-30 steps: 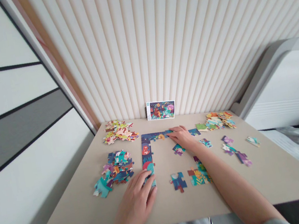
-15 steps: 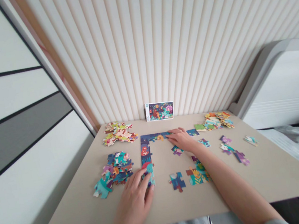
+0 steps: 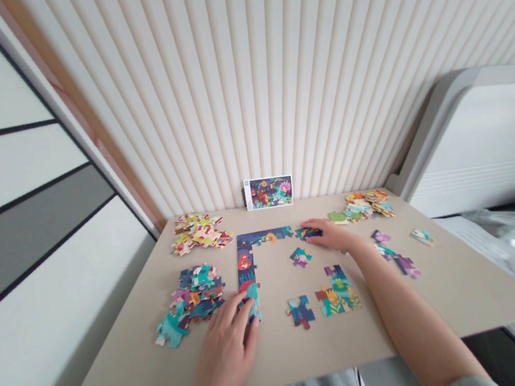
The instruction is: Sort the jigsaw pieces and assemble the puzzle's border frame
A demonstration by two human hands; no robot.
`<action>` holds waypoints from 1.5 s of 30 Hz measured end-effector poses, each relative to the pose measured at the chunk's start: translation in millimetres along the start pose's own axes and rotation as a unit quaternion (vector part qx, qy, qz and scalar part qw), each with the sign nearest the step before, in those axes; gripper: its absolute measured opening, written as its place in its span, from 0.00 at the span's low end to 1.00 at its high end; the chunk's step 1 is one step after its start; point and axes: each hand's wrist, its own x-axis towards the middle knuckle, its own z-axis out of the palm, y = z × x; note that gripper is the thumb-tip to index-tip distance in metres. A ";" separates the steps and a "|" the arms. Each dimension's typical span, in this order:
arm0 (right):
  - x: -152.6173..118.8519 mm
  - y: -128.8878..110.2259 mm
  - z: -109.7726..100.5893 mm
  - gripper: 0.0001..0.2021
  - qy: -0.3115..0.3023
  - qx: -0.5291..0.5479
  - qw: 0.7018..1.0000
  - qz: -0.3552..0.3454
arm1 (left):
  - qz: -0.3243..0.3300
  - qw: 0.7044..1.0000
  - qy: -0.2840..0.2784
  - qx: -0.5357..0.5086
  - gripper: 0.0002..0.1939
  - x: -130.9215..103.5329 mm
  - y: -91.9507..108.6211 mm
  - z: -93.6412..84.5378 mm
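My left hand (image 3: 228, 339) lies with fingers stretched over the lower end of a joined puzzle strip (image 3: 244, 261), touching its red and teal part. The strip turns a corner into a dark blue top row (image 3: 271, 235). Just right of that row's end, with a small gap, my right hand (image 3: 329, 234) has its fingers on a dark blue puzzle piece (image 3: 307, 233), which they partly cover. Below it lies a loose teal and purple piece (image 3: 300, 257). Nearer me are a blue piece (image 3: 300, 312) and a joined cluster with yellow leaves (image 3: 339, 293).
A picture card (image 3: 269, 192) stands against the ribbed wall. Piles of pieces lie at the back left (image 3: 199, 232), front left (image 3: 193, 299) and back right (image 3: 367, 205). More purple pieces (image 3: 404, 264) and a pale teal piece (image 3: 422, 237) are on the right of the table (image 3: 282, 357).
My right hand has moved right off the top row, and its fingers are now on the dark blue piece, which sits closer to the row's end. My left hand stays put. The view has shifted slightly.
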 end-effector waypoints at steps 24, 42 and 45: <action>15.6 -6.0 21.4 0.15 0.016 -0.074 0.997 -0.010 | -0.006 1.000 0.002 -0.003 0.20 -2.9 -4.5 6.1; 14.5 -36.1 17.4 0.16 0.008 -0.082 0.997 -0.014 | 0.032 0.999 -0.003 0.023 0.19 -2.1 -3.4 2.0; 6.4 -26.2 7.1 0.16 0.031 -0.071 0.997 0.010 | 0.032 0.999 -0.002 0.021 0.18 -1.9 -3.4 2.2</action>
